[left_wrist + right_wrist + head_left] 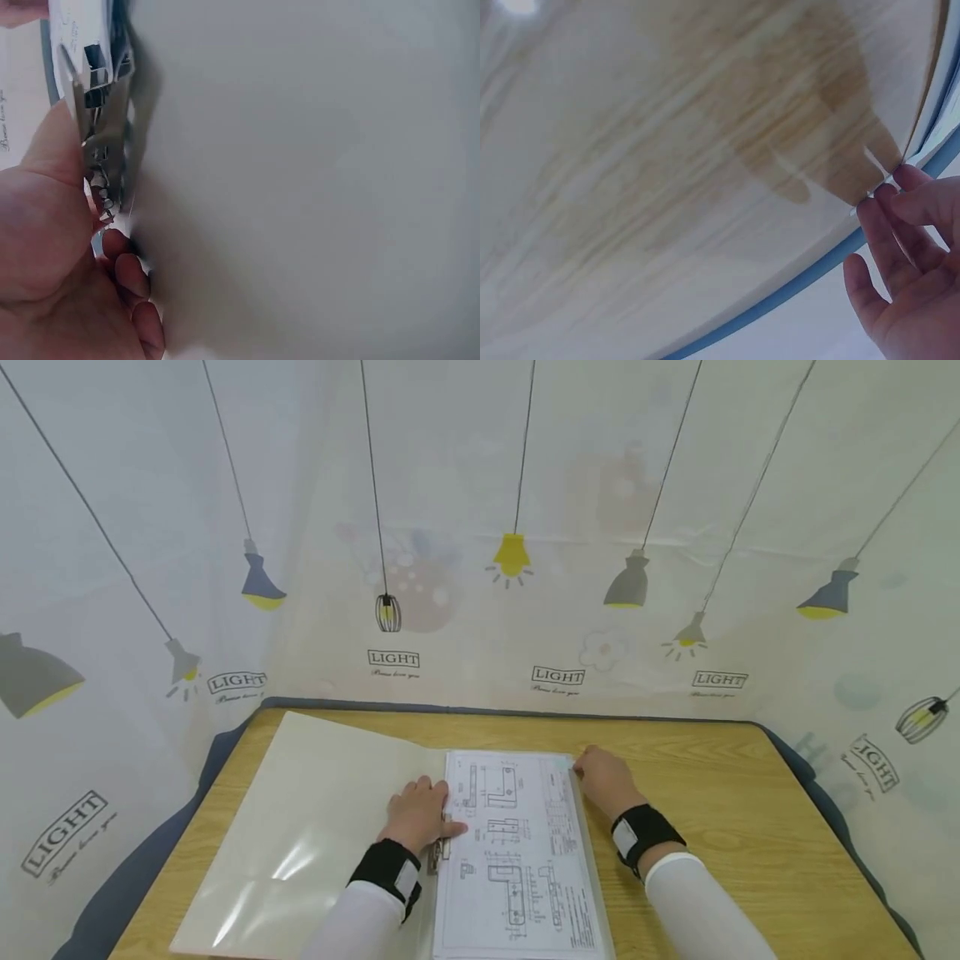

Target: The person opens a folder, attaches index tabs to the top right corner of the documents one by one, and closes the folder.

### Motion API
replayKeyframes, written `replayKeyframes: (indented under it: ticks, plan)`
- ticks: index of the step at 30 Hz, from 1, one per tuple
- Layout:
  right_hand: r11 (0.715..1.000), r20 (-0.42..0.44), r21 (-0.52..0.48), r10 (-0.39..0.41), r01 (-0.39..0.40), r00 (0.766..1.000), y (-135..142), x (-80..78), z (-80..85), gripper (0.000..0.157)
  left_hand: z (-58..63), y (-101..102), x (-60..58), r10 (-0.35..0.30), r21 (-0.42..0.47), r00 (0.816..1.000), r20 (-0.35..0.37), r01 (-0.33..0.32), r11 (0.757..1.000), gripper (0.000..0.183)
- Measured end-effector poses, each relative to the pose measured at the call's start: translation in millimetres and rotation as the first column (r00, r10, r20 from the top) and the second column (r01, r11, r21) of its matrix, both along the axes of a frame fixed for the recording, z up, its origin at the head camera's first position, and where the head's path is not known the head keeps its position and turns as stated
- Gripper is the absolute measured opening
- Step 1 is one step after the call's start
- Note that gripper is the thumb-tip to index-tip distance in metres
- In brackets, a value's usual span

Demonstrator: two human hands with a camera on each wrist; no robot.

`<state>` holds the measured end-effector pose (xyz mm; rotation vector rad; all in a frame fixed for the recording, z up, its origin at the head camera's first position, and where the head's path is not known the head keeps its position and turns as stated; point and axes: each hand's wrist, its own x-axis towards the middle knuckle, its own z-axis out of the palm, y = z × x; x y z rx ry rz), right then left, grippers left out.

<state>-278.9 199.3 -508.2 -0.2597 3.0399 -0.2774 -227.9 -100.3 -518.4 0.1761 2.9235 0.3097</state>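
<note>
An open cream folder lies on the wooden table, its glossy cover spread to the left. On its right half is a stack of papers printed with technical drawings. At the spine, my left hand grips the metal lever clip. The left thumb reaches across the clip over the papers' left edge, and the other fingers curl by its lower end, against the cover. My right hand is at the stack's upper right corner. Its fingertips touch the tabletop right beside the folder's edge.
Wooden tabletop extends to the right of the folder, with dark blue edging along its back. A pale curtain printed with hanging lamps surrounds the table. Both wrists wear black straps.
</note>
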Motion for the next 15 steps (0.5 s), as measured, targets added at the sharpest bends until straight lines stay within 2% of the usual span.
replayKeyframes:
  ticks: [7,15]
  plan:
    - [1.000,0.014,0.014,0.011,-0.011,1.000,1,3.1,0.0,0.027,3.3,3,1.9,0.013,0.011,1.000,-0.011,-0.012,1.000,0.057]
    - [1.000,0.027,0.006,-0.004,0.004,1.000,3,3.2,0.7,0.028,16.5,17,15.1,0.074,0.004,0.996,-0.058,-0.074,0.997,0.064]
